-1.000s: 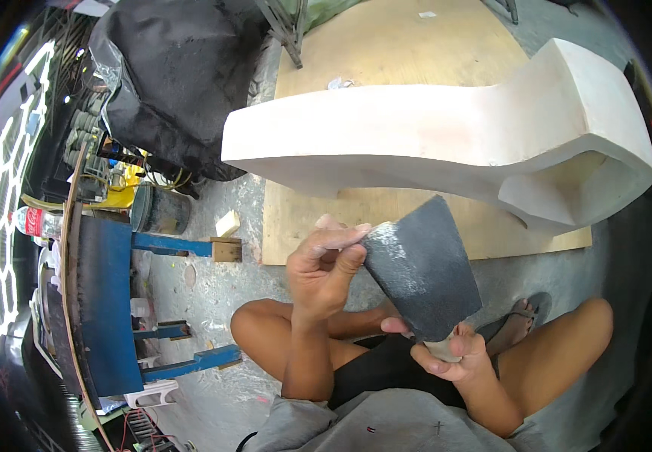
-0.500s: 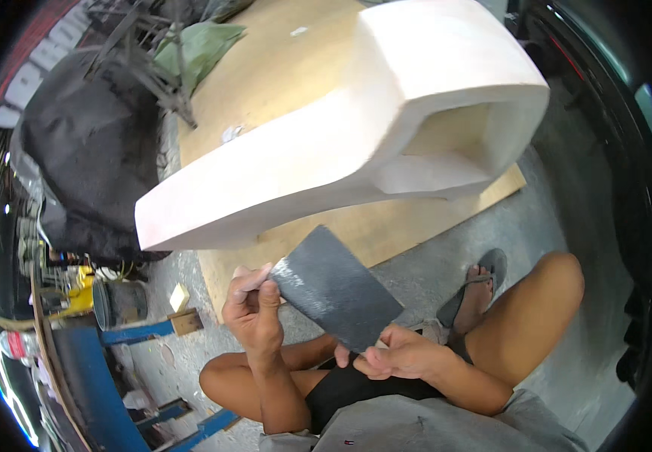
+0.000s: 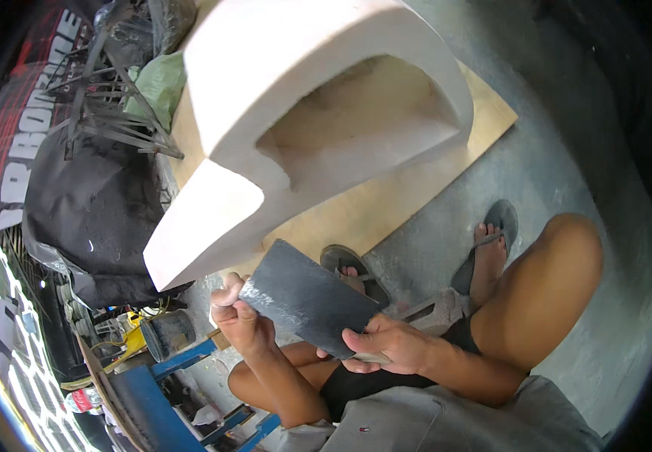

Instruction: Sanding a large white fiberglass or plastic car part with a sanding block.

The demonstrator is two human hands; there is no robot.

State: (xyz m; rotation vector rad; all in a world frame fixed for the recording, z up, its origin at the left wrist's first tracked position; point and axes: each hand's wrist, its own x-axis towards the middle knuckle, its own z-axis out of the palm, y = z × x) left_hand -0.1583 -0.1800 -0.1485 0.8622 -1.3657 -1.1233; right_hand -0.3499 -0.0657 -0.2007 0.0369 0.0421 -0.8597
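A dark grey sheet of sandpaper (image 3: 307, 297), streaked with white dust near its left edge, hangs tilted in front of my lap. My left hand (image 3: 244, 320) is closed at the sheet's left corner, fingers and thumb pinching the edge. At the lower right corner my right hand (image 3: 397, 344) grips the sheet, its thumb on the dark face and its fingers underneath. Just beyond the sandpaper stands a large white, smooth-surfaced moulded form (image 3: 243, 98) with a deep hollow in its side. It rests on a wooden board (image 3: 492, 113).
To the left are a black-covered bulky thing (image 3: 92, 218), a metal frame (image 3: 107, 113) and a green plastic bag (image 3: 162, 90). A blue metal frame (image 3: 149, 407), a dark bucket (image 3: 169, 335) and a plastic bottle (image 3: 83, 400) lie lower left. My sandalled feet are on the concrete floor (image 3: 560, 301).
The view has turned, so the white form looks nearer and its hollow larger. The sandpaper sits slightly further left and flatter. My right thumb now lies further over its face.
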